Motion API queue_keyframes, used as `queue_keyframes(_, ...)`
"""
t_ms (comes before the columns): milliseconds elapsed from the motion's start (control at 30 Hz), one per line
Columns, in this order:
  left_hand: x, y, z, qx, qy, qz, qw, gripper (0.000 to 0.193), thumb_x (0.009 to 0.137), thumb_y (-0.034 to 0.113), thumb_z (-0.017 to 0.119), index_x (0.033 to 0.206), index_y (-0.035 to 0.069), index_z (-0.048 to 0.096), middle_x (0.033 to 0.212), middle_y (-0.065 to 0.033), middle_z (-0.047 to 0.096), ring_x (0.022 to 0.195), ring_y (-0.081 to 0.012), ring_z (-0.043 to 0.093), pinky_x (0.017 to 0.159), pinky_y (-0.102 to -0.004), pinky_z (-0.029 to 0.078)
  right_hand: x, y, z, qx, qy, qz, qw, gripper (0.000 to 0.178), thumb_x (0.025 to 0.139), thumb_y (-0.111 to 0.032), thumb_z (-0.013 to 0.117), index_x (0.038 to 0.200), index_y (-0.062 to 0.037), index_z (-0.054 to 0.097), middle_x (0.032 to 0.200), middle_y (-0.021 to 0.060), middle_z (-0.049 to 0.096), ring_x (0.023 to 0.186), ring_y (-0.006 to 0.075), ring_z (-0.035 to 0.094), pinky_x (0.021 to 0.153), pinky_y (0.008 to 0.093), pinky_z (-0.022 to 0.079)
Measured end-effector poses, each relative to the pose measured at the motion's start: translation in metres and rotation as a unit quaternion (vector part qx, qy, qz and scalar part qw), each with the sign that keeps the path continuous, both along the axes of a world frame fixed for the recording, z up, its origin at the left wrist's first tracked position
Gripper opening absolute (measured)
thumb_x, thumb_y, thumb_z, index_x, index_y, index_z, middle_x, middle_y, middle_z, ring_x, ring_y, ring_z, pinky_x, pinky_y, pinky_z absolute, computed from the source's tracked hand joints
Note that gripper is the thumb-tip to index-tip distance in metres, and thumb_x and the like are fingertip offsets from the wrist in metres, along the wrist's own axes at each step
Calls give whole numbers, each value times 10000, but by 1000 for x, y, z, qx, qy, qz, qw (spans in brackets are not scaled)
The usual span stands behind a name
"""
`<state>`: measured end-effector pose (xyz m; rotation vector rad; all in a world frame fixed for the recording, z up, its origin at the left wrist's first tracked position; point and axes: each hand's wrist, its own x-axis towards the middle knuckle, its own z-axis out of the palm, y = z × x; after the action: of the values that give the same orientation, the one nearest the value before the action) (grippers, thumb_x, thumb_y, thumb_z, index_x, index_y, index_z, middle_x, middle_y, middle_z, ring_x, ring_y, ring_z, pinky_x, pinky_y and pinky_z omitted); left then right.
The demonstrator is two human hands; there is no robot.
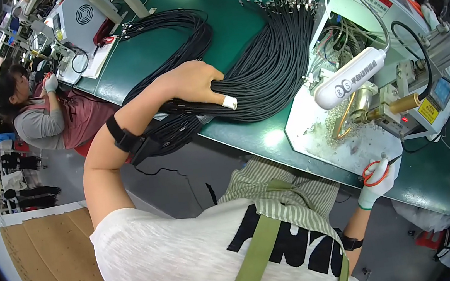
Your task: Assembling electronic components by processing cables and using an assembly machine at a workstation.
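A green workbench (220,6) fills the upper frame, a co-worker (35,107) seated at upper left. At centre my left hand (195,82) closes over a thick bundle of black cables (262,74). At lower right my gloved right hand (377,181) grips red-handled scissors (374,173) beside the bench machine (395,63).

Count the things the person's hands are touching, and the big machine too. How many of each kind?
Thick bundle of thin black cables, under the bare left hand: 1
Red-handled scissors, in the white-gloved right hand: 1
Grey benchtop machine with a brass nozzle: 1
Total: 3
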<state>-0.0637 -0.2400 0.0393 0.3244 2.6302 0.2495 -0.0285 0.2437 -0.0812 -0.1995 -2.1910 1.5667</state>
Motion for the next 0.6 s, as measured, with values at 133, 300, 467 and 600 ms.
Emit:
queue_keyframes(133, -19, 4, -7, 146, -87, -17, 985, 643, 748, 572, 697, 758, -63, 604, 560, -100, 537, 590, -225, 552, 584, -374, 429, 0, -2, -2, -7, -4, -6, 1000, 227, 948, -134, 461, 1025, 49, 570, 550, 7, 500, 464, 83, 453, 638, 259, 491)
queue_keyframes(300, -50, 60, -4, 179, -92, -17, 979, 479, 756, 396, 766, 848, -50, 619, 673, -66, 594, 632, -132, 542, 589, -324, 432, 3, -5, 1, 18, -12, -17, 1000, 211, 946, -119, 463, 1034, 43, 567, 550, 0, 496, 458, 77, 445, 632, 254, 486)
queue_keyframes(467, -69, 90, -90, 234, 54, 204, 949, 491, 757, 329, 762, 983, -78, 604, 859, -131, 662, 788, -184, 634, 736, -311, 498, 10, -17, -1, 13, 46, -4, 999, 216, 945, -118, 466, 1004, 49, 589, 580, 4, 518, 494, 75, 479, 629, 256, 489)
queue_keyframes(600, -56, 96, -97, 457, 156, 295, 824, 450, 760, 317, 746, 986, -49, 613, 873, -143, 662, 796, -220, 649, 745, -331, 509, 29, -54, 9, 228, 196, 183, 936, 182, 812, -99, 608, 950, 17, 632, 648, 67, 585, 526, 180, 567, 559, 276, 480)
